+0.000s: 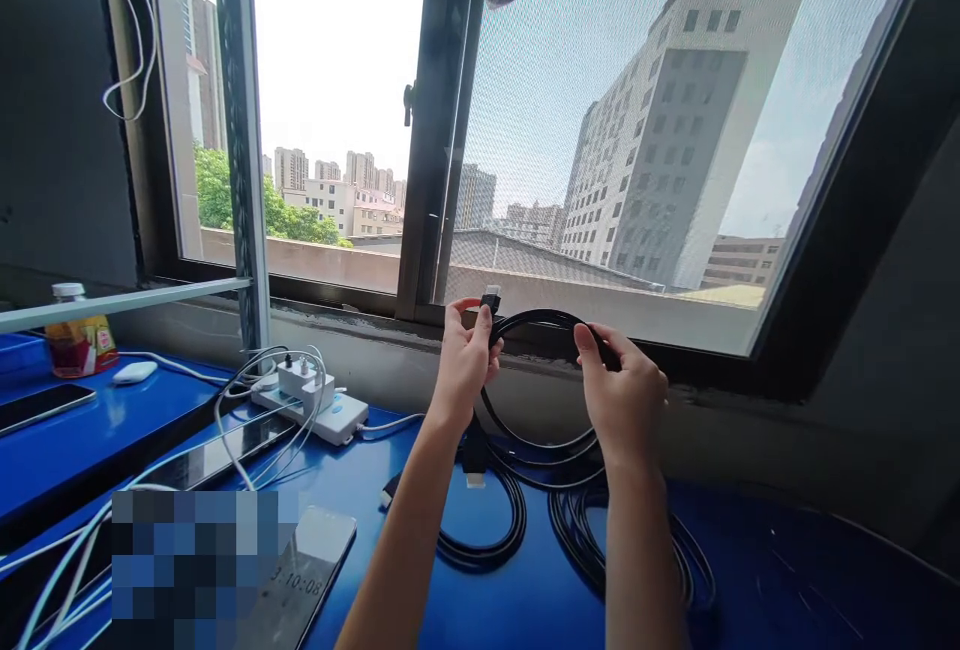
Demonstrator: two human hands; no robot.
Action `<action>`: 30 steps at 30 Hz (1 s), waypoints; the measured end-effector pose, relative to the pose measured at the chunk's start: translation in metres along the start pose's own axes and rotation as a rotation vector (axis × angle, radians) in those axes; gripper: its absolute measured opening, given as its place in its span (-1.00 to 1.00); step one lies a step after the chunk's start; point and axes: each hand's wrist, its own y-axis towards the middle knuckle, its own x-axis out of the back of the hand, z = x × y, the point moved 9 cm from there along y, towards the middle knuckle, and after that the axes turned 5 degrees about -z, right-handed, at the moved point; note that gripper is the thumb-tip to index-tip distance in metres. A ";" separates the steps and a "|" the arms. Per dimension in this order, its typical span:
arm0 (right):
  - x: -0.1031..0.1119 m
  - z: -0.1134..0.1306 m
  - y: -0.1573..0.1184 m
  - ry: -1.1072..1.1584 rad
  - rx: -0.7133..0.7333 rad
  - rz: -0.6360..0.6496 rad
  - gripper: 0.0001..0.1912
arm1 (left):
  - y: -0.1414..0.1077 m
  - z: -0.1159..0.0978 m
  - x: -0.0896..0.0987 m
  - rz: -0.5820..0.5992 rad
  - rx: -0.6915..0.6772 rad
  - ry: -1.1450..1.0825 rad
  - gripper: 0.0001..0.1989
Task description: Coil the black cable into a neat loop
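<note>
Both my hands hold up a coiled black cable [541,315] with a flat HDMI-type plug [492,298] on its end, above the blue table. My left hand [469,350] is closed round the coil's left side, with the plug standing up between thumb and fingers. On the right side of the loop, my right hand [621,380] pinches the strands between thumb and fingers. Lower loops of the cable hang between the hands. Another coiled black cable [480,560] lies on the table below, beside my left forearm. A further black coil [577,540] lies partly behind my right forearm.
The blue table [787,570] ends at a wall with a window. To the left are a white power strip [337,418] with tangled white cords, a phone [315,570] showing a clock, another dark phone [45,407], and a bottle [69,330]. A metal post [251,150] stands before the window.
</note>
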 end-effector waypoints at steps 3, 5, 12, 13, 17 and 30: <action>-0.005 -0.006 -0.001 -0.009 -0.022 0.017 0.06 | 0.001 0.001 -0.003 0.034 -0.036 0.112 -0.97; -0.006 -0.005 -0.002 -0.014 -0.012 0.007 0.05 | 0.001 0.001 -0.003 0.046 -0.085 0.213 -0.90; -0.002 0.005 -0.003 -0.059 0.027 -0.034 0.03 | 0.003 0.003 -0.006 0.100 -0.235 0.479 -0.66; -0.001 0.006 -0.002 -0.054 0.036 -0.039 0.03 | 0.003 0.006 -0.009 0.139 -0.202 0.439 -0.65; 0.000 0.008 0.000 -0.032 0.047 -0.027 0.02 | 0.002 0.016 -0.011 0.219 -0.009 0.288 -0.63; -0.040 0.003 -0.017 0.051 0.055 0.414 -0.21 | 0.015 0.017 0.028 0.009 0.177 0.379 -0.45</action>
